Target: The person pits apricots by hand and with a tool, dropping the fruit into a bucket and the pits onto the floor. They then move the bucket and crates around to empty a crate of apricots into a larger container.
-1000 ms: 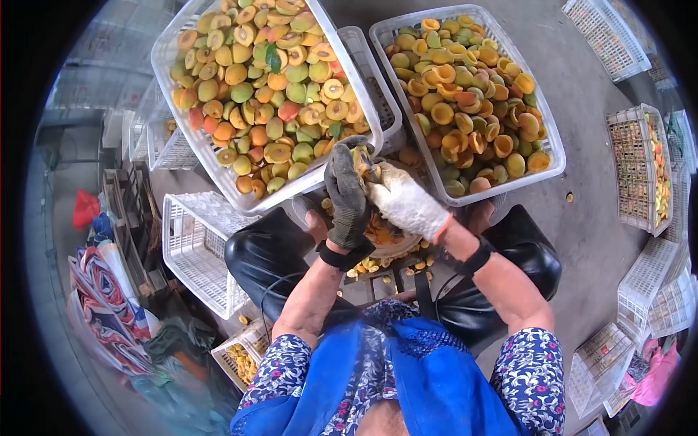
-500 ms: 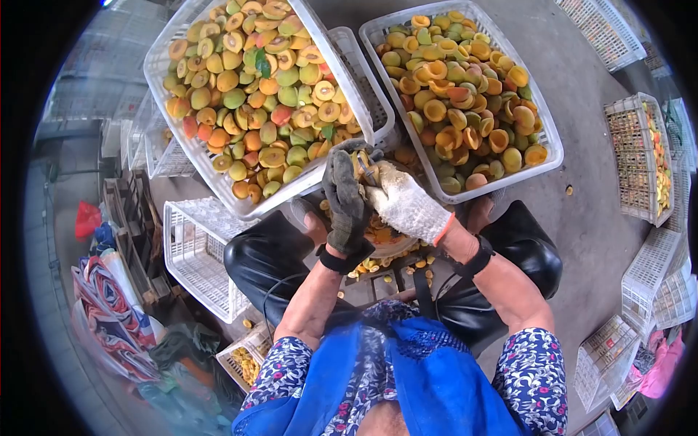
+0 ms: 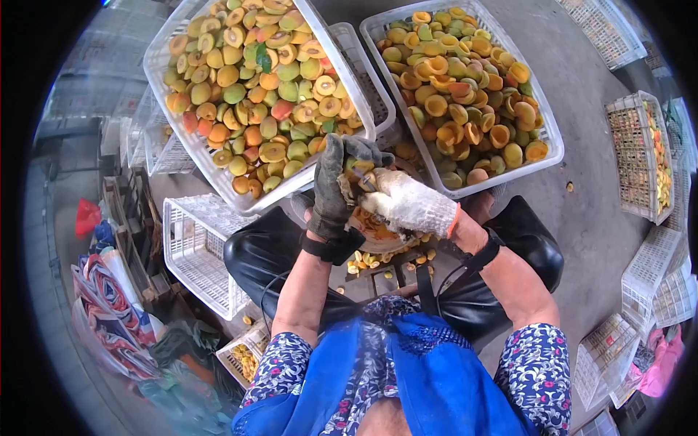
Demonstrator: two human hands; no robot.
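Note:
My left hand (image 3: 331, 190), in a dark grey glove, is closed around an apricot half (image 3: 356, 168). My right hand (image 3: 413, 203), in a white knitted glove with an orange cuff, presses against that fruit and grips a small metal pitting tool (image 3: 367, 179), mostly hidden by the fingers. Just above and to the left, a white crate (image 3: 372, 132) is heaped with cut apricots, many with stones in them. To the upper right, another white crate (image 3: 554, 145) holds hollowed apricot halves. Below my hands, between my knees, a round container (image 3: 379, 234) with orange scraps is partly hidden.
Scattered fruit bits (image 3: 371, 263) lie below the round container. An overturned white crate (image 3: 200, 254) is by my left knee, near a small crate of yellow pieces (image 3: 247, 357). More crates (image 3: 634, 156) line the right side. Wooden pallets (image 3: 129, 232) and folded sacks (image 3: 109, 305) lie left.
Both hands have drawn slightly apart at the wrists, the left moving left and the right moving right. The left fingers have spread wider around the apricot half, which shows more now.

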